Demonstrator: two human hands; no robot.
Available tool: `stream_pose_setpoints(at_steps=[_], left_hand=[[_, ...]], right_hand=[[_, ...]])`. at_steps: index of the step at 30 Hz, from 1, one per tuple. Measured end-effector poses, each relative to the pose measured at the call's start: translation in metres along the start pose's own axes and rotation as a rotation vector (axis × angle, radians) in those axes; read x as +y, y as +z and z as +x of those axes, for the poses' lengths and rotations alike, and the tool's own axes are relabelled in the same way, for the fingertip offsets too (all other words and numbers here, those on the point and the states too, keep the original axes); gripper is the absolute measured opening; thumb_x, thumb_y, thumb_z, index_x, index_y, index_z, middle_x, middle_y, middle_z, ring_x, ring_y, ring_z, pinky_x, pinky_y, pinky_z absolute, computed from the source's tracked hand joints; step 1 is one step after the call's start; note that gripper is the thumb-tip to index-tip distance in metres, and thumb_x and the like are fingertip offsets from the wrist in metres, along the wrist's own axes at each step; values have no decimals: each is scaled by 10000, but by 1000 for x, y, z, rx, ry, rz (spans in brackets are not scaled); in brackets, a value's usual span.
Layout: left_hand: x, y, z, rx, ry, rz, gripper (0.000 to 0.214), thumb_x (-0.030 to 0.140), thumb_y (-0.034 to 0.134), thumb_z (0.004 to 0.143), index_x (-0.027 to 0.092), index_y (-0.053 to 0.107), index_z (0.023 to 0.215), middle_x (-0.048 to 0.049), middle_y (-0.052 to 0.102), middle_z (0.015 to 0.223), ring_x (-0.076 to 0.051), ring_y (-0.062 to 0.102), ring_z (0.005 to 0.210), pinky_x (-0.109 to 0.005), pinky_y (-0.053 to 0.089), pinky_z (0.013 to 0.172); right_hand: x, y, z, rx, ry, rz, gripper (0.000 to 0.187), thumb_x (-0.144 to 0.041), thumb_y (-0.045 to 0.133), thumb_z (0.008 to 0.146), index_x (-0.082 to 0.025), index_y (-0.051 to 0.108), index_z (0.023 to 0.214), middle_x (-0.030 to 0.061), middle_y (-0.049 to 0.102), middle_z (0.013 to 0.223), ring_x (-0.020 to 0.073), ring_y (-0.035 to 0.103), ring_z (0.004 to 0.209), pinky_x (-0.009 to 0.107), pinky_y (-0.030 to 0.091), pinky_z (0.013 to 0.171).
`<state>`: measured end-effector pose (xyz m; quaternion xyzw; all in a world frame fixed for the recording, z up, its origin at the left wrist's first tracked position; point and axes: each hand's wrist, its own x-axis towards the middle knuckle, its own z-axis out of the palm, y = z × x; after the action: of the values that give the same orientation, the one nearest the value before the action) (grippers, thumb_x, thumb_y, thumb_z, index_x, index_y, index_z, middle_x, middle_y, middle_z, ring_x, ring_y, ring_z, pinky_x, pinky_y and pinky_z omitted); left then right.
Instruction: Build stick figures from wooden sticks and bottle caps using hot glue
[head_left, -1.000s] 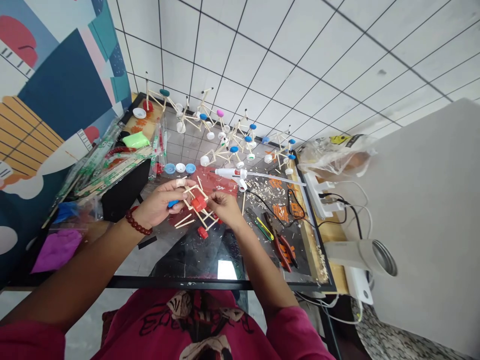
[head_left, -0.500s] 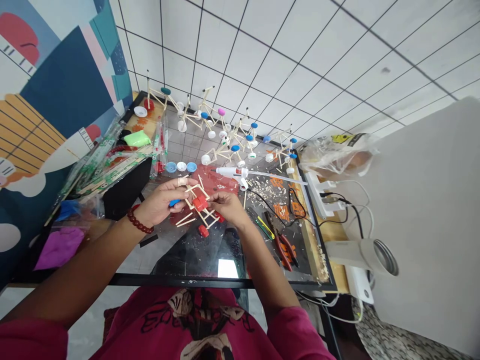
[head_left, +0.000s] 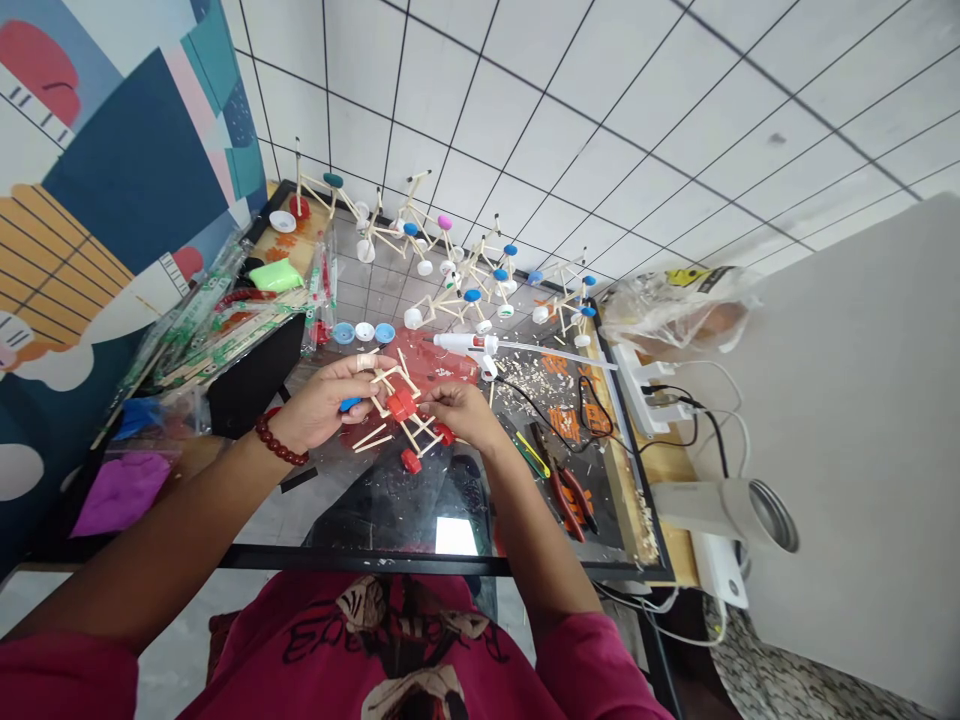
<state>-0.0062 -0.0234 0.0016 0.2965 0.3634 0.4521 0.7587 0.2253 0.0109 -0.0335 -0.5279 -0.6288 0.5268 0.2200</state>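
My left hand [head_left: 330,398], with a dark red bead bracelet at the wrist, grips a small stick model [head_left: 403,372] above the table. The model is built of thin pale wooden sticks with red round pieces [head_left: 401,404] in its middle and red caps at its lower end. A blue round piece [head_left: 350,404] shows by my left fingers. My right hand [head_left: 459,408] pinches at the model's right side beside the red middle piece; its fingertips partly hide what they hold. Below my left hand lie a few loose sticks [head_left: 373,440].
A white glue gun [head_left: 466,343] lies on a red sheet beyond my hands. Several similar stick models [head_left: 472,270] stand along the back edge. Red-handled pliers [head_left: 566,495] and a yellow-green cutter [head_left: 532,455] lie at right. Blue and white caps [head_left: 364,332] sit behind my left hand.
My right hand has shifted very slightly to the right, and a red cap beneath it shows more. The left hand keeps its grip on the model.
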Motion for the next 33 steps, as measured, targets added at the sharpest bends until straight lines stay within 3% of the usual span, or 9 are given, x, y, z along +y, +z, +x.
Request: stream_pose_setpoints(at_steps=[8, 13, 18, 26, 33], left_hand=[[-1, 0, 0, -1, -14, -1, 332, 139, 712, 724, 146, 685, 1055, 26, 541, 650, -18, 379, 425, -132, 268, 398], [1, 1, 0, 4, -13, -10, 324, 138, 717, 715, 144, 689, 1038, 25, 547, 640, -20, 385, 419, -130, 262, 391], [2, 1, -1, 7, -15, -19, 328, 132, 714, 713, 146, 690, 1040, 27, 545, 621, -25, 392, 418, -130, 267, 392], [2, 3, -1, 0, -12, -16, 310, 123, 708, 715, 142, 694, 1024, 21, 558, 634, -25, 392, 423, -134, 267, 389], [0, 2, -1, 1, -8, -6, 317, 127, 708, 708, 145, 688, 1024, 28, 537, 649, -22, 379, 418, -138, 252, 385]], right_hand=[[-3, -3, -2, -27, 49, 32, 110, -282, 690, 696, -185, 642, 717, -11, 662, 653, 128, 578, 577, 242, 432, 568], [-7, -5, -2, -8, 12, -132, 149, -304, 602, 781, -180, 630, 705, -43, 558, 581, 107, 481, 545, 231, 369, 559], [-10, -6, -4, 1, -29, -250, 225, -332, 514, 853, -183, 592, 704, -38, 535, 591, 115, 473, 566, 233, 361, 576], [-15, -3, -4, 77, -40, -322, 431, -446, 448, 898, -205, 436, 541, -35, 458, 506, 113, 428, 521, 241, 318, 536], [-10, -4, -11, 209, -9, -345, 475, -495, 438, 895, -208, 463, 518, -15, 481, 467, 125, 462, 482, 250, 308, 498]])
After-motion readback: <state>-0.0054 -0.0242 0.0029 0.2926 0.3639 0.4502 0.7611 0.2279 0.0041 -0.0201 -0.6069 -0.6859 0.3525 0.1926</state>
